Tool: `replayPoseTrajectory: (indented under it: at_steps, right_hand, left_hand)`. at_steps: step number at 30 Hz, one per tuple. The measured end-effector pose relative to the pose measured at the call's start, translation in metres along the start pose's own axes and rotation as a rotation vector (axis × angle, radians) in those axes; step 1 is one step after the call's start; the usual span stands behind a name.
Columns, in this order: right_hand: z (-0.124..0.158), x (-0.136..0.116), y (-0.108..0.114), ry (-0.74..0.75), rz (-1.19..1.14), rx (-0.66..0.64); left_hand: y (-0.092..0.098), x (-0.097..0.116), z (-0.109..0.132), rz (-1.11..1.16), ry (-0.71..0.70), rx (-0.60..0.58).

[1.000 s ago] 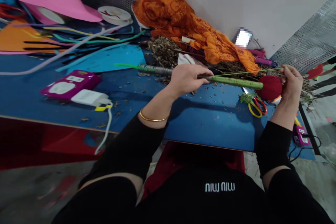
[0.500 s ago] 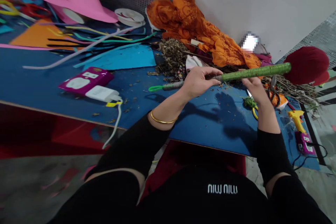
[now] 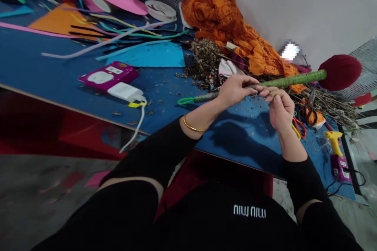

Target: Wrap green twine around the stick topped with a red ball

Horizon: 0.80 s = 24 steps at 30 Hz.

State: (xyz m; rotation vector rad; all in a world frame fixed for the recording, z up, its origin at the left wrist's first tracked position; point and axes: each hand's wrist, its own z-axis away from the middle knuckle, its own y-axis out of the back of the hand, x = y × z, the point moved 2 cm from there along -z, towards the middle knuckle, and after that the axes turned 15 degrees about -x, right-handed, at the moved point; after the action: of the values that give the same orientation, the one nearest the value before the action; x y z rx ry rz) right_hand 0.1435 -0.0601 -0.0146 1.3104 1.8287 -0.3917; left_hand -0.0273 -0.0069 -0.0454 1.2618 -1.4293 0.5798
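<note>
My left hand (image 3: 235, 90) is closed round a long stem (image 3: 291, 79) wrapped in green tape, held nearly level above the blue table (image 3: 59, 74). A dark red ball (image 3: 340, 71) caps the stem's right end; a bare grey part and a green loop (image 3: 185, 100) stick out to the left. My right hand (image 3: 279, 106) pinches the stem just right of my left hand, fingers pressed together on the wrap.
An orange cloth (image 3: 232, 31) and dried twigs (image 3: 206, 59) lie behind. A purple power strip (image 3: 107, 76) with a white charger (image 3: 125, 91) sits left. Scissors (image 3: 309, 111), a yellow glue gun (image 3: 334, 141) and coloured foam strips (image 3: 112, 35) lie around.
My right hand left the red ball end and slid along the stem to meet my left hand. The stem's ball end rose and swung right.
</note>
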Motion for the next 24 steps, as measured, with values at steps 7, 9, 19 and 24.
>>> replayPoseTrajectory:
  at_steps: [7,9,19,24]
  right_hand:
    - [0.002,0.001,-0.014,-0.276,-0.111,0.258]
    - [0.002,-0.005,-0.016,-0.302,-0.095,0.311]
    - [0.009,-0.030,-0.027,-0.336,0.045,0.317]
    - [-0.002,-0.033,-0.013,-0.259,0.077,0.244]
  left_hand:
    - [-0.009,0.020,0.010,-0.294,0.223,-0.003]
    - [-0.011,0.024,0.011,-0.315,0.239,-0.004]
    - [-0.021,0.030,0.016,-0.420,0.242,-0.061]
    - [-0.024,0.025,0.017,-0.566,0.142,-0.037]
